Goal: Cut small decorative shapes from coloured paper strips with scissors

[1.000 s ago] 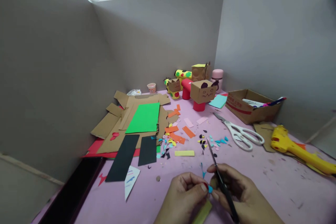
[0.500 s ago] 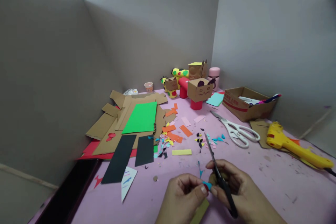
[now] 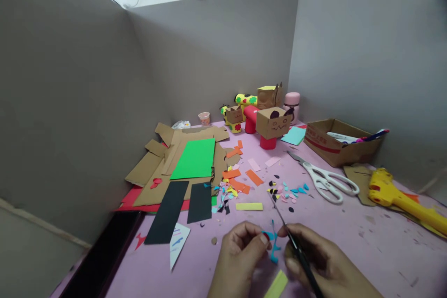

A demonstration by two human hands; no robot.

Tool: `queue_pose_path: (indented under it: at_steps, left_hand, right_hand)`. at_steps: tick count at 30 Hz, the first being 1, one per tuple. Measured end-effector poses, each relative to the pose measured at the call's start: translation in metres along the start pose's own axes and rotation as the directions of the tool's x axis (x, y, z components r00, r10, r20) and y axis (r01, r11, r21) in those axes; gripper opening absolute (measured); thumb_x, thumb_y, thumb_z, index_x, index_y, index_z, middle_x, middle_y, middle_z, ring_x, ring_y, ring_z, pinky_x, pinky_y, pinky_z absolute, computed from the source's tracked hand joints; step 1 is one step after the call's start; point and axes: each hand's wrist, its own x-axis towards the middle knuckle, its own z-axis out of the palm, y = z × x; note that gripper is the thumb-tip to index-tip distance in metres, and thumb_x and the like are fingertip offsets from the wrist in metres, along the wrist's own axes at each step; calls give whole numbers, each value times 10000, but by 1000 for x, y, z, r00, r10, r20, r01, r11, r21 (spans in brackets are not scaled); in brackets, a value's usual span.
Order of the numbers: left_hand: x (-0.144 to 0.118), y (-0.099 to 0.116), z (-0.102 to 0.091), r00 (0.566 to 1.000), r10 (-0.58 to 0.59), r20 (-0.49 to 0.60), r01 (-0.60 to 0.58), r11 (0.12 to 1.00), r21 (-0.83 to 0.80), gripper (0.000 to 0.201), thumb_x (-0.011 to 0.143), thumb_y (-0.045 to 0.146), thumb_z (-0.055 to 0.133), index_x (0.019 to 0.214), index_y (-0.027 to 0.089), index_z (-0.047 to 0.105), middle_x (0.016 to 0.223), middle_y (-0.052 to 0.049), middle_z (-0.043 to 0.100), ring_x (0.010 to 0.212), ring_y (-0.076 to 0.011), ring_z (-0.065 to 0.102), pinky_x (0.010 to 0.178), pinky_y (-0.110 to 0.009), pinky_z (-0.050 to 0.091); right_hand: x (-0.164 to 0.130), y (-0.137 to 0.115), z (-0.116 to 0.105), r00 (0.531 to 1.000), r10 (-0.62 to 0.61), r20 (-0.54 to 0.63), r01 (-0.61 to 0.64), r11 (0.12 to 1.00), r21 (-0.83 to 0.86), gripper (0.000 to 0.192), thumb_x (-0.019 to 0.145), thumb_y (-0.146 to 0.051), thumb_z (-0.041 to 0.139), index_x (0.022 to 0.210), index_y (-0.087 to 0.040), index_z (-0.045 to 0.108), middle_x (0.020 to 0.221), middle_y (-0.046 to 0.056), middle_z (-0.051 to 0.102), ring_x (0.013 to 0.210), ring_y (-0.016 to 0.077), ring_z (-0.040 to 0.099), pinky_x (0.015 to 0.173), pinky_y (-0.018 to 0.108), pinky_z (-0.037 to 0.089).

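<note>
My left hand [image 3: 240, 256] pinches a small blue paper piece [image 3: 269, 236] between thumb and forefinger at the bottom middle. My right hand [image 3: 321, 263] grips small black scissors [image 3: 292, 237], whose blades point up and away, their tips just right of the blue piece. Blue paper snippets [image 3: 275, 251] lie on the pink table [image 3: 349, 233] right below the blades. A yellow-green paper strip [image 3: 277, 285] sits under my hands at the bottom edge.
White scissors [image 3: 323, 176], a yellow glue gun [image 3: 401, 198] and a cardboard box [image 3: 340, 142] lie to the right. Cardboard animal figures [image 3: 270, 121] stand at the back. Green sheet [image 3: 195, 158], black strips [image 3: 167, 210], cardboard and coloured scraps [image 3: 240, 181] cover the left and middle.
The blue piece has moved up and slightly left with my left hand. More blue snippets now lie below the scissors. The view has shifted a little.
</note>
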Motion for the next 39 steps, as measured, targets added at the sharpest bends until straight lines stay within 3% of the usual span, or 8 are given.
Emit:
queue_pose_path:
  at_steps: [3, 6, 9, 12, 17, 22, 31, 39]
  left_hand:
    - [-7, 10, 1, 978, 210, 8, -204, 942, 268, 113, 722, 283, 673, 657, 191, 668, 613, -18, 608, 607, -156, 522, 601, -259, 390]
    - [-15, 15, 3, 866, 463, 187, -485, 689, 539, 147, 772, 216, 619, 725, 251, 754, 682, -74, 673, 660, -203, 555, 646, -305, 398]
    - [-19, 12, 4, 766, 560, 316, -614, 490, 619, 202, 786, 171, 617, 833, 291, 773, 733, -106, 710, 652, -211, 550, 644, -316, 380]
    - [-19, 6, 3, 733, 580, 355, -645, 427, 633, 243, 788, 141, 619, 891, 308, 762, 793, -116, 727, 679, -216, 556, 650, -319, 370]
    - [-16, 7, 4, 815, 499, 293, -568, 590, 573, 183, 798, 191, 616, 863, 279, 763, 831, -113, 728, 736, -227, 581, 711, -324, 389]
    - [-10, 8, 5, 978, 123, 170, -177, 921, 347, 224, 806, 381, 600, 853, 190, 706, 816, -94, 705, 756, -210, 606, 689, -296, 432]
    - [-3, -12, 4, 981, -91, 169, 60, 982, 179, 137, 621, 276, 740, 641, 152, 688, 607, -15, 641, 562, -118, 515, 562, -237, 358]
    - [2, -10, 0, 995, -53, 82, 61, 993, -99, 271, 597, 364, 783, 632, 147, 625, 581, -14, 648, 505, -86, 490, 518, -210, 338]
  right_hand:
    - [1, -6, -1, 998, 60, -21, -56, 987, 150, 376, 701, -417, 727, 966, -203, 569, 632, -49, 568, 521, 113, 481, 509, 224, 349]
    - [1, -14, -2, 995, 101, -20, -90, 944, 318, 447, 688, -496, 722, 972, -198, 549, 624, -38, 623, 453, 84, 472, 454, 192, 294]
    - [-1, -18, -2, 991, 130, 24, -130, 921, 367, 450, 668, -449, 757, 967, -187, 547, 576, -67, 590, 423, 61, 458, 428, 167, 278]
    - [-1, -19, -2, 984, 160, 73, -175, 922, 344, 453, 630, -407, 783, 944, -185, 543, 553, -83, 565, 391, 42, 410, 393, 153, 257]
    - [2, -17, -4, 994, 106, 0, -101, 945, 311, 409, 580, -242, 787, 915, -191, 559, 544, -96, 532, 476, 70, 428, 462, 167, 321]
    - [0, -13, -3, 998, -28, -64, 35, 992, 118, 343, 616, -112, 707, 916, -218, 581, 597, -77, 543, 543, 110, 489, 526, 212, 396]
    - [-4, -3, 4, 971, -130, -202, 135, 991, 14, 259, 645, -208, 667, 900, -234, 624, 607, -37, 574, 575, 152, 518, 553, 258, 418]
    - [1, 1, -1, 995, -96, -18, 91, 979, -183, 214, 731, -233, 617, 944, -238, 607, 639, -50, 513, 604, 156, 506, 568, 240, 423]
